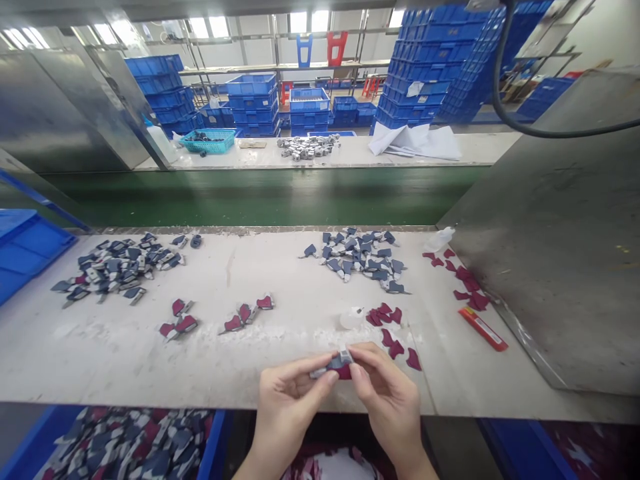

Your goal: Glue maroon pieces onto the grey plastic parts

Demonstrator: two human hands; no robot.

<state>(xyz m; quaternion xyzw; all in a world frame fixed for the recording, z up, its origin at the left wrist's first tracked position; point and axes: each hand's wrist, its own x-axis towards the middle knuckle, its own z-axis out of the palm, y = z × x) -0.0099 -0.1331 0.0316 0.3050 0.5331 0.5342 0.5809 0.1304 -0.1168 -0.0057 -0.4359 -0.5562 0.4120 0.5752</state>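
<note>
On the pale table (273, 260), grey parts (373, 265) were heaped at ten and one o'clock from its middle, maroon-faced parts (187, 324) at nine, maroon pieces (396, 315) and a red object (483, 329) at three.

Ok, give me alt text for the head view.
A left hand and right hand hold a small gray and maroon part at a pale worktable. Loose maroon pieces and piles of mostly gray parts lie on it.
</note>
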